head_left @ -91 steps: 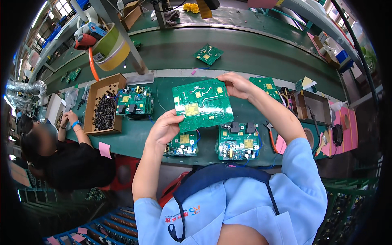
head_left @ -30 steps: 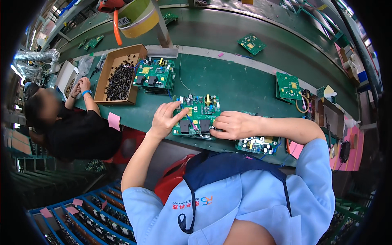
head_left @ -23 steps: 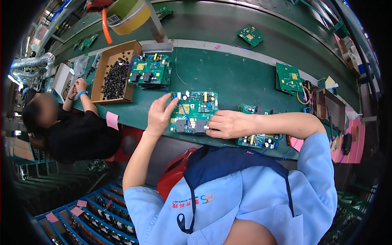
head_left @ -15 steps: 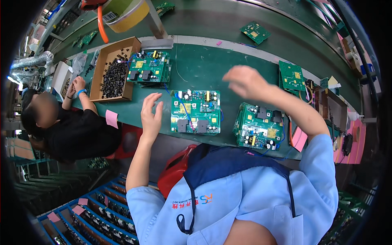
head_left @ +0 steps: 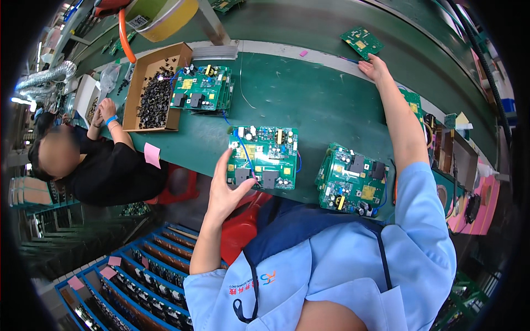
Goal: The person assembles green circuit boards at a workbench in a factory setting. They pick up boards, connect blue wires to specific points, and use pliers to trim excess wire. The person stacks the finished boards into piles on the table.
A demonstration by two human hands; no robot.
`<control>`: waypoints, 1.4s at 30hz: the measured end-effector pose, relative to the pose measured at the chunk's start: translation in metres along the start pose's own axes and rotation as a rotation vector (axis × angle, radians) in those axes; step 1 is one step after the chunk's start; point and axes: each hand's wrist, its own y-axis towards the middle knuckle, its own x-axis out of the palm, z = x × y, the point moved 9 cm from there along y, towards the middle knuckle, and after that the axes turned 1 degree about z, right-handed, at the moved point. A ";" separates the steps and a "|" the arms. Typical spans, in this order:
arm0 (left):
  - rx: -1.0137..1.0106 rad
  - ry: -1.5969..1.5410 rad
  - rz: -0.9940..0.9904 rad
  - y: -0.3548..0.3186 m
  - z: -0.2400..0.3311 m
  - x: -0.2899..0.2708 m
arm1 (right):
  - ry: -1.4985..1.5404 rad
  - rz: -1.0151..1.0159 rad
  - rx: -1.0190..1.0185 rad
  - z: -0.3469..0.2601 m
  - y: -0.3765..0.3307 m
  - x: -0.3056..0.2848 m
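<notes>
With our left hand [head_left: 225, 190] open at the near edge of the populated board [head_left: 264, 157] on the bench [head_left: 309, 94] and our right hand [head_left: 374, 69] stretched empty far beyond it, a careless nudge could, we judge, tip that board off the edge.

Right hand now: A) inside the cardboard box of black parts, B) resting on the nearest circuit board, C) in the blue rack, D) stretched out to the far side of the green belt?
D: the right hand lies far out on the green belt, just short of a small circuit board.
</notes>
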 end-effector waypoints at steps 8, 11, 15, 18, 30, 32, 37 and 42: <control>-0.030 0.082 -0.012 0.000 0.005 0.000 | 0.064 0.021 0.065 0.008 0.040 -0.004; -0.026 0.080 -0.025 0.002 0.008 -0.001 | -0.030 0.088 0.107 0.006 0.057 -0.016; -0.045 0.133 -0.052 0.003 0.006 -0.002 | -0.034 0.084 0.024 -0.006 0.040 0.000; -0.026 0.134 -0.081 0.005 0.005 -0.003 | 0.159 -0.055 -0.032 -0.015 0.044 0.003; 0.000 0.001 0.005 0.004 -0.006 -0.020 | -0.153 -0.463 -0.199 -0.044 -0.067 0.017; -0.007 -0.037 0.079 0.004 -0.010 -0.030 | -0.223 -0.545 -0.221 -0.047 -0.099 0.028; 0.180 -0.219 0.244 0.016 0.029 -0.049 | -0.359 -0.808 -0.195 -0.040 -0.173 0.048; 0.197 -0.360 -0.031 0.047 0.086 -0.020 | -0.400 -1.004 -0.170 -0.036 -0.239 0.055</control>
